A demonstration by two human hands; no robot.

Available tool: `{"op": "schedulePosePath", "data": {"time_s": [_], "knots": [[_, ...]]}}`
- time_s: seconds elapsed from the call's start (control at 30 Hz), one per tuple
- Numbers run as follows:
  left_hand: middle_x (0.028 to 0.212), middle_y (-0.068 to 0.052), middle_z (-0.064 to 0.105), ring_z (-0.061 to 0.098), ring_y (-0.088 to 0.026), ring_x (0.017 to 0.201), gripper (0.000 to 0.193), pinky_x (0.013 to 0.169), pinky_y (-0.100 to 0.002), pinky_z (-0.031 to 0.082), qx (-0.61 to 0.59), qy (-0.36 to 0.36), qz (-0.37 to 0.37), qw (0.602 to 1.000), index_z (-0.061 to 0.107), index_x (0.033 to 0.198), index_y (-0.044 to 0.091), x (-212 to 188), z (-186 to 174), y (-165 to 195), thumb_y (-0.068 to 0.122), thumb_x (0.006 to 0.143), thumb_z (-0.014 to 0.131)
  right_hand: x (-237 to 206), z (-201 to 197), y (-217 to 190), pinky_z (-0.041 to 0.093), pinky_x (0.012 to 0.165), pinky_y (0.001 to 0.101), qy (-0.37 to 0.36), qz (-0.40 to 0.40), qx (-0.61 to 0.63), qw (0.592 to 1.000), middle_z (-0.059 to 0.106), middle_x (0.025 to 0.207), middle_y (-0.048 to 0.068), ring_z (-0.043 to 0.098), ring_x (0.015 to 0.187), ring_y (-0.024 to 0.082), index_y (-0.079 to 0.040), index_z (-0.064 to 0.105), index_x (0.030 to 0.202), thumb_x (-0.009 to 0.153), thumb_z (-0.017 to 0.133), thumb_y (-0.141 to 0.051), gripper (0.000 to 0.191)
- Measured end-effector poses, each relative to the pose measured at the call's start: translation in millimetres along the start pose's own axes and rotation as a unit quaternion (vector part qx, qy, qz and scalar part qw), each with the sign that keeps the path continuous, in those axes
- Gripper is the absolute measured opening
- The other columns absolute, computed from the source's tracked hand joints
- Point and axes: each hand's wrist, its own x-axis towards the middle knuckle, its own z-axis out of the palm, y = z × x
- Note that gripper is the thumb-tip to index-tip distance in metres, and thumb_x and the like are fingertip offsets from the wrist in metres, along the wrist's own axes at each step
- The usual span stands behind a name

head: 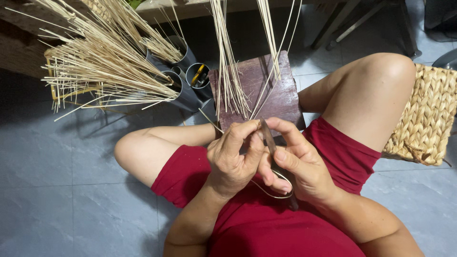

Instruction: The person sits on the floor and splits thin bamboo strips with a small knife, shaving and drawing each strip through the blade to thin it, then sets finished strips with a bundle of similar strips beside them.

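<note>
My left hand [235, 157] and my right hand [295, 164] meet in front of my lap, over red shorts. The right hand grips a slim dark knife [268, 137], its blade pointing up between the two thumbs. The left hand pinches a thin pale bamboo strip [271, 192] against the blade; the strip loops down under both hands. More long thin strips [228, 71] hang down over a dark wooden block [281, 95] just beyond my hands.
Metal tins [188, 88] stuffed with bundles of pale sticks [104, 62] stand at the left back on a grey tiled floor [57, 190]. A woven straw mat [428, 119] lies at the right beside my raised knee. Furniture legs [342, 19] stand at the back.
</note>
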Motion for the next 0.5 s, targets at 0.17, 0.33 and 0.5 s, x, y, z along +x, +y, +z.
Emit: {"op": "schedulePosePath", "data": {"time_s": [0.17, 0.33, 0.5], "knots": [[0.095, -0.009, 0.07, 0.074, -0.019, 0.079, 0.021, 0.068, -0.031, 0.06, 0.0, 0.0, 0.001, 1.0, 0.062, 0.117, 0.002, 2.1, -0.1, 2.0, -0.003, 0.099, 0.069, 0.6, -0.7, 0.2, 0.042, 0.051, 0.0223, -0.002, -0.004, -0.002, 1.0, 0.063, 0.087, 0.021, 0.049, 0.058, 0.011, -0.013, 0.03, 0.157, 0.11, 0.054, -0.019, 0.053], [0.094, -0.009, 0.069, 0.073, -0.02, 0.079, 0.022, 0.069, -0.032, 0.059, 0.005, -0.003, 0.002, 1.0, 0.062, 0.118, 0.003, 3.1, -1.0, 2.2, -0.004, 0.098, 0.069, 0.3, -1.2, -0.3, 0.043, 0.051, 0.0226, 0.004, 0.001, -0.007, 1.0, 0.063, 0.087, 0.021, 0.049, 0.057, 0.011, -0.014, 0.029, 0.157, 0.11, 0.054, -0.02, 0.053], [0.094, -0.008, 0.07, 0.074, -0.02, 0.077, 0.023, 0.068, -0.032, 0.059, 0.014, 0.001, 0.001, 1.0, 0.063, 0.119, 0.004, 2.3, -0.6, 1.9, -0.003, 0.098, 0.069, 0.9, -1.0, 2.8, 0.042, 0.051, 0.022, 0.019, -0.005, -0.011, 1.0, 0.063, 0.086, 0.021, 0.048, 0.056, 0.011, -0.013, 0.03, 0.157, 0.109, 0.054, -0.019, 0.054]]}}
